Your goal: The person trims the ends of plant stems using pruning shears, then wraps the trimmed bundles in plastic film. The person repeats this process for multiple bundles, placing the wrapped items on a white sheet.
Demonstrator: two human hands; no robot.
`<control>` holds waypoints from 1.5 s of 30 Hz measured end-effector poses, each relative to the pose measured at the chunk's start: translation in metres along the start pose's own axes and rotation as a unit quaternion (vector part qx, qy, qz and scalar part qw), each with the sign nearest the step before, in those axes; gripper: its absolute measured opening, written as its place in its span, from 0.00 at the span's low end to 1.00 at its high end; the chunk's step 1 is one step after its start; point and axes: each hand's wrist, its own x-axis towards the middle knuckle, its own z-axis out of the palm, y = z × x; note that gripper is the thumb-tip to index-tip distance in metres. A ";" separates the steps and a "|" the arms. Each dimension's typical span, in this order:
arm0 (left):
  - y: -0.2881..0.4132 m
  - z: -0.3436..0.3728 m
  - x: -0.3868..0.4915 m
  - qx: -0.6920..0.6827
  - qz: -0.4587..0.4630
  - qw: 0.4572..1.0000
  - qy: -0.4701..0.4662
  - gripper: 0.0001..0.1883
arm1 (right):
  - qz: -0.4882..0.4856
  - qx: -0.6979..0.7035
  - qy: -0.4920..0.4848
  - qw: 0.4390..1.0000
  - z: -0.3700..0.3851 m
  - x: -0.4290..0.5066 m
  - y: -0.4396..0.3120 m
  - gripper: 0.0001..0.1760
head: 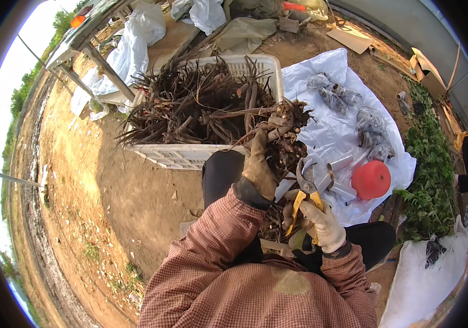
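Observation:
My left hand (260, 168), in a soiled work glove, grips a clump of woody roots (281, 123) with a knobbly, dirt-covered crown. The clump is over the near right corner of a white plastic crate (168, 155). A heap of similar dark roots (205, 106) fills the crate above its rim. My right hand (324, 225), in a pale glove, holds yellow-handled pruning shears (307, 186). Their blades are parted and point up, just below the clump. Root pieces (273, 223) lie between my knees, partly hidden by my arms and hands.
On a white plastic sheet (320, 123) lie several plastic-wrapped dark bundles (336, 96), clear film rolls (342, 162) and a red rounded object (371, 179). Leafy green plants (428, 164) and a white sack (424, 279) are at right. A wooden-legged table (105, 69) stands at upper left.

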 end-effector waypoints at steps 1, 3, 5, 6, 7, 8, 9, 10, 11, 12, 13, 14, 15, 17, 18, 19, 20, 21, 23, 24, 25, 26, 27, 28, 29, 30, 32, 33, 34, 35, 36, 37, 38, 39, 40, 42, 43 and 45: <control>-0.001 -0.001 0.001 0.009 0.009 1.000 0.015 0.26 | -0.048 -0.056 0.027 0.997 0.002 0.001 0.004 0.22; -0.004 -0.005 0.003 0.019 0.034 0.999 0.018 0.26 | -0.123 -0.163 0.117 0.972 0.005 0.001 0.009 0.15; -0.007 -0.010 0.004 0.026 0.044 0.999 -0.019 0.22 | -0.281 -0.194 0.153 0.927 0.008 0.013 0.013 0.18; -0.010 -0.010 0.004 0.040 0.055 0.998 -0.001 0.23 | -0.273 -0.169 0.157 0.934 0.009 0.019 0.013 0.18; -0.014 -0.011 0.003 0.056 0.061 0.996 0.019 0.24 | -0.285 -0.206 0.173 0.920 0.010 0.024 0.012 0.18; -0.016 -0.011 0.001 0.041 0.088 0.995 0.021 0.21 | -0.311 -0.278 0.210 0.884 0.013 0.035 0.013 0.18; -0.018 -0.011 0.000 0.051 0.103 0.993 0.022 0.20 | -0.306 -0.276 0.239 0.879 0.015 0.042 0.014 0.18; -0.020 -0.011 -0.003 0.060 0.120 0.991 0.024 0.19 | -0.293 -0.266 0.254 0.883 0.018 0.049 0.015 0.19; -0.020 -0.011 -0.004 0.073 0.136 0.987 0.036 0.18 | -0.299 -0.241 0.262 0.885 0.019 0.052 0.016 0.19; -0.021 -0.011 -0.005 0.045 0.185 0.982 0.005 0.16 | -0.297 -0.208 0.256 0.896 0.020 0.055 0.016 0.20; -0.021 -0.011 -0.005 0.066 0.182 0.980 0.035 0.16 | -0.289 -0.163 0.250 0.910 0.020 0.056 0.016 0.20; -0.021 -0.012 -0.006 0.080 0.197 0.976 0.045 0.15 | -0.347 -0.281 0.268 0.854 0.020 0.058 0.016 0.18; -0.021 -0.012 -0.005 0.094 0.213 0.971 0.048 0.15 | -0.377 -0.344 0.266 0.818 0.020 0.059 0.016 0.17; -0.020 -0.014 -0.004 0.132 0.245 0.960 0.030 0.15 | -0.432 -0.447 0.259 0.739 0.018 0.060 0.013 0.16; -0.020 -0.015 -0.004 0.151 0.250 0.956 0.032 0.16 | -0.252 -0.072 0.170 0.950 0.018 0.055 0.013 0.15; -0.019 -0.016 -0.004 0.127 0.239 0.963 0.016 0.16 | -0.265 0.010 0.182 0.947 0.019 0.057 0.011 0.16; -0.018 -0.017 -0.005 0.105 0.216 0.971 0.016 0.16 | -0.230 0.011 0.174 0.957 0.018 0.052 0.009 0.16; -0.017 -0.018 -0.005 0.083 0.189 0.978 0.023 0.16 | -0.203 0.017 0.160 0.966 0.018 0.048 0.006 0.17; -0.012 -0.018 -0.004 0.044 0.133 0.990 0.015 0.16 | -0.182 0.120 0.071 0.973 0.019 0.035 -0.001 0.17; -0.009 -0.018 -0.002 0.039 0.133 0.990 0.025 0.16 | -0.185 0.082 0.081 0.976 0.021 0.028 -0.003 0.16; -0.006 -0.019 -0.002 0.036 0.126 0.991 0.039 0.16 | -0.190 0.055 0.076 0.977 0.021 0.021 -0.005 0.16; -0.004 -0.020 -0.001 0.070 0.118 0.987 0.083 0.19 | -0.191 0.034 0.051 0.980 0.020 0.014 -0.010 0.16; -0.001 -0.022 0.001 0.028 0.075 0.996 0.047 0.21 | -0.141 0.009 -0.015 0.990 0.013 0.006 -0.020 0.17; 0.002 -0.024 0.002 -0.014 0.032 0.999 0.010 0.24 | -0.109 -0.031 -0.060 0.992 0.009 0.000 -0.026 0.19; 0.004 -0.026 0.005 -0.054 0.000 0.998 -0.042 0.26 | -0.093 -0.048 -0.118 0.988 0.006 -0.005 -0.030 0.22; 0.004 -0.027 0.010 -0.059 -0.036 0.997 -0.017 0.30 | -0.054 -0.067 -0.124 0.989 0.002 -0.007 -0.032 0.29; 0.004 -0.034 0.016 -0.076 -0.064 0.995 -0.032 0.28 | 0.032 -0.105 -0.087 0.990 0.000 -0.007 -0.029 0.30; 0.004 -0.038 0.018 -0.087 -0.077 0.992 -0.041 0.27 | 0.061 -0.110 -0.078 0.989 -0.001 -0.005 -0.026 0.31; 0.004 -0.040 0.022 -0.111 -0.082 0.989 -0.051 0.25 | 0.075 -0.100 -0.082 0.989 -0.001 -0.004 -0.024 0.31; 0.003 -0.044 0.023 -0.112 -0.077 0.988 -0.077 0.25 | 0.090 -0.090 -0.085 0.988 -0.001 -0.003 -0.022 0.32; 0.002 -0.046 0.024 -0.112 -0.072 0.986 -0.103 0.25 | 0.105 -0.080 -0.087 0.987 -0.001 -0.001 -0.020 0.32; 0.001 -0.047 0.025 -0.101 -0.079 0.988 -0.090 0.25 | 0.119 -0.064 -0.089 0.987 0.000 -0.001 -0.019 0.32; 0.000 -0.047 0.025 -0.133 -0.081 0.983 -0.096 0.25 | 0.127 -0.047 -0.117 0.984 0.000 0.001 -0.019 0.31; 0.000 -0.047 0.025 -0.136 -0.089 0.982 -0.098 0.26 | 0.139 -0.011 -0.127 0.982 0.001 0.002 -0.018 0.31; -0.001 -0.046 0.023 -0.138 -0.096 0.981 -0.099 0.26 | 0.148 0.029 -0.134 0.980 0.004 0.004 -0.016 0.30; -0.004 -0.043 0.021 -0.174 -0.109 0.972 -0.114 0.26 | 0.163 0.138 -0.175 0.961 0.010 0.009 -0.009 0.28; -0.004 -0.043 0.019 -0.159 -0.107 0.978 -0.084 0.25 | 0.167 0.145 -0.182 0.958 0.013 0.012 -0.005 0.28; -0.005 -0.042 0.016 -0.140 -0.094 0.983 -0.070 0.23 | 0.176 0.160 -0.188 0.953 0.018 0.016 0.003 0.28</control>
